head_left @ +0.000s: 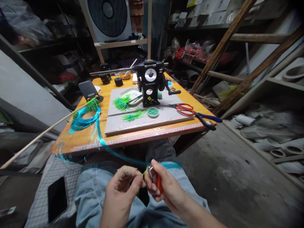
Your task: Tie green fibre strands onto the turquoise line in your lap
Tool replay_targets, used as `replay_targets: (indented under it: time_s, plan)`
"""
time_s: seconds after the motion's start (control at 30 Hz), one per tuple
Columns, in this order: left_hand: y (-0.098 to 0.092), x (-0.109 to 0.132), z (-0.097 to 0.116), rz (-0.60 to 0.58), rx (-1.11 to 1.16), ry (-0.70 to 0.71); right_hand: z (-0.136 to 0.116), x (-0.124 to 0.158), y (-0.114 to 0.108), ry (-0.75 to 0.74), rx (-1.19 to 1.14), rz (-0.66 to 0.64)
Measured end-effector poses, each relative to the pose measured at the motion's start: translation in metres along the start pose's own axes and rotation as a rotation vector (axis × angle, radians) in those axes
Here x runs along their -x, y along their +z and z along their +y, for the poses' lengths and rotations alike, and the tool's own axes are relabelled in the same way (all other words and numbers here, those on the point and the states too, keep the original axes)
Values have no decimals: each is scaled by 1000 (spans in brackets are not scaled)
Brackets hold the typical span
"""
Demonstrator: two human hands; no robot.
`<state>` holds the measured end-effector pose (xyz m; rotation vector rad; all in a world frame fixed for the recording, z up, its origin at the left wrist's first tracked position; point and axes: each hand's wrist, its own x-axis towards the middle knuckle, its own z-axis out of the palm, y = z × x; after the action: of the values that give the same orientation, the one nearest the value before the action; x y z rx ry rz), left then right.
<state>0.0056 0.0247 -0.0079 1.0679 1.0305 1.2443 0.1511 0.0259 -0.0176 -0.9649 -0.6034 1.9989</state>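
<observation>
Over my lap, my left hand (123, 190) pinches a thin green strand (144, 172), its thumb wrapped in a beige bandage. My right hand (163, 186) grips a small orange-handled tool (158, 184) whose metal tip meets the strand. A teal bundle of fibres (82, 122) lies on the orange table (83, 139) and trails down to my hands. A black hand-crank winding machine (150, 83) stands on a grey board (142, 122), with green fibre tufts (122, 103) and a small dish of green beads (153, 111) in front of it.
Red-handled scissors (184, 108) and blue-handled pliers (207, 119) lie at the table's right. A long thin stick (38, 137) crosses the left edge. A black phone (57, 199) rests on a checked cloth by my left leg. Shelves, a ladder and clutter surround the table.
</observation>
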Motion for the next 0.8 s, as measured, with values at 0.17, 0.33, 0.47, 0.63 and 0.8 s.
replay_targets:
  time_s: [0.17, 0.33, 0.47, 0.63, 0.8]
  plan:
    - [-1, 0, -1, -13, -19, 0, 0, 0, 0, -19, 18, -7]
    - [1, -2, 2, -10, -27, 9, 0, 0, 1, -17, 13, -9]
    - [2, -2, 3, 20, -17, -4, -1, 0, 0, -3, 5, -25]
    - [-1, -1, 1, -24, -47, -3, -1, 0, 0, -5, 16, -26]
    - [6, 0, 7, 49, -21, -26, 2, 0, 1, -6, 3, -16]
